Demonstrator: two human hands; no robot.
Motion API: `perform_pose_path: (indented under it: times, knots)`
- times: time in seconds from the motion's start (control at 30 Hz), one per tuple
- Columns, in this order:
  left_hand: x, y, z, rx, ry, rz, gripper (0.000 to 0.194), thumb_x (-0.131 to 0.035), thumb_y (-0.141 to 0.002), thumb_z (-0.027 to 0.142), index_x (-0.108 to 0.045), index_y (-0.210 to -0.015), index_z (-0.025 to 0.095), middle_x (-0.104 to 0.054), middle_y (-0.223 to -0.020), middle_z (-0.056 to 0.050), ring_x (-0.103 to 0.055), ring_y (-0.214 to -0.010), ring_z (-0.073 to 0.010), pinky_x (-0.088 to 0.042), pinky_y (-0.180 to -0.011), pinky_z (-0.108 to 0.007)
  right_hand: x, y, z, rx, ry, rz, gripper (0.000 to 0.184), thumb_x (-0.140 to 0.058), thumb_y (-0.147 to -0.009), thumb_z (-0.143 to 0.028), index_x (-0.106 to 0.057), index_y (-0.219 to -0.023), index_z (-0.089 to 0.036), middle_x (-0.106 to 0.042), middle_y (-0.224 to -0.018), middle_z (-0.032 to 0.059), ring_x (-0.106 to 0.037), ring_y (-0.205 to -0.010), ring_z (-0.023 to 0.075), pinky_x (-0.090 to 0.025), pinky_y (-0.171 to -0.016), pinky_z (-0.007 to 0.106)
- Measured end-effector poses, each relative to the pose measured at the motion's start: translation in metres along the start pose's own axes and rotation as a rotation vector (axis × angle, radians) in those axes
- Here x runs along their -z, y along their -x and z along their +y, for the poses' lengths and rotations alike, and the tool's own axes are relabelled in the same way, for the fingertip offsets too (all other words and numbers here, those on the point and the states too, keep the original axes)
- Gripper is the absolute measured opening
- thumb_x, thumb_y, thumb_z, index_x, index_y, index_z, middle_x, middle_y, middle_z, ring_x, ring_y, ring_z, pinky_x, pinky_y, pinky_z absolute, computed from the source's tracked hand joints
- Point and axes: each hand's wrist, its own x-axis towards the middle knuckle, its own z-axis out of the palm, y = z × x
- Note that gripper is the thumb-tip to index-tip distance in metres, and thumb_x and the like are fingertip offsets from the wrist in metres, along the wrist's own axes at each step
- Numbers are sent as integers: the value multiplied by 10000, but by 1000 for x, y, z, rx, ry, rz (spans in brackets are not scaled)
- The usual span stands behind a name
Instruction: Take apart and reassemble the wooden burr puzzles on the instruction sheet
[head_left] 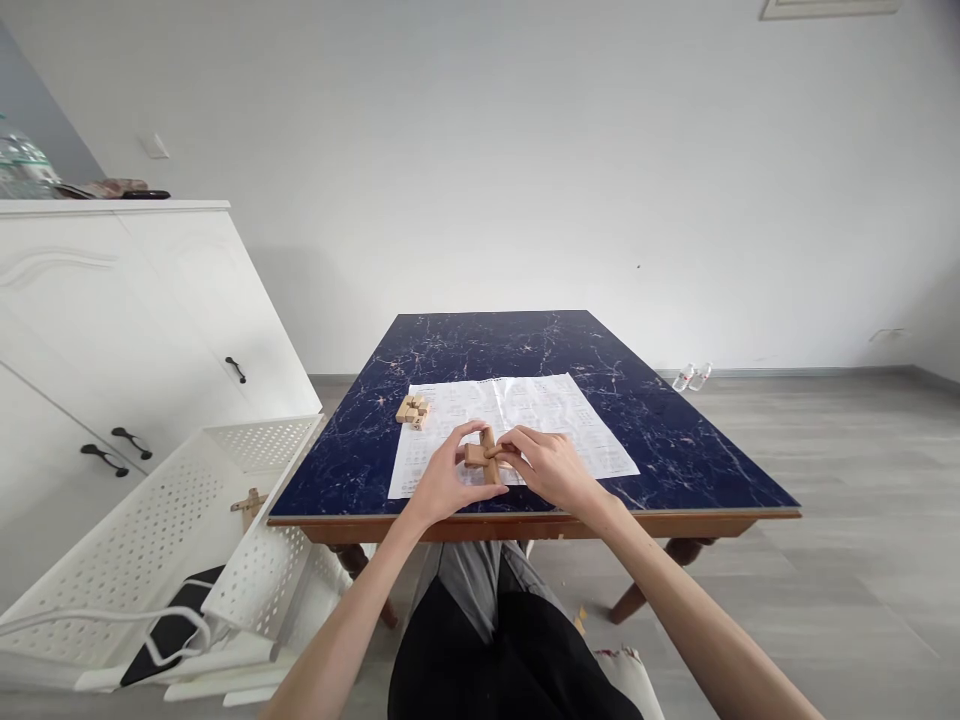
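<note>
Between my hands, over the printed sheet (592,425), is a cross-shaped wooden interlocking puzzle (475,456). My left hand (444,478) is closed around it, with fingers at its far end and the thumb along its near end. My right hand (551,465) pinches the puzzle's right side, where a piece points toward the fingertips; the fingers partly hide that side. To the left, a second wooden block puzzle (412,411) made of several light pieces sits at the sheet's left edge, touched by neither hand.
The dark blue marbled table (495,345) has a wooden front edge close to my lap. At left, a white perforated basket (135,500) stands beside a white cabinet (150,300), with a wooden piece (250,505) inside. Two plastic bottles (691,377) stand on the floor at right.
</note>
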Motion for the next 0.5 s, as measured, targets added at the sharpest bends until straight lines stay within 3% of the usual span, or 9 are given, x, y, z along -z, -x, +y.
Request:
perform_pose_path:
  times: [0.13,0.5]
  knots:
    - [-1,0,-1,-5,15,7,892,-968,-727,455,-504,-1476,312,-542,-1586,-111,-719,-1204,-305,-570,-1084,-483,0,2,-1,-1,48,18,132,-558,-1106,-293,-663,-1058,-231,-785,-960,65,-668,-681,205,-279,-588,300]
    - [-1,0,5,-12,40,-11,858,-964,-733,409,-516,-1458,313,-580,-1538,-106,-752,-1129,-291,-589,-1070,-510,8,3,-5,57,117,17,132,-559,-1113,-264,-660,-1047,-210,-773,-926,47,-687,-705,183,-289,-590,288]
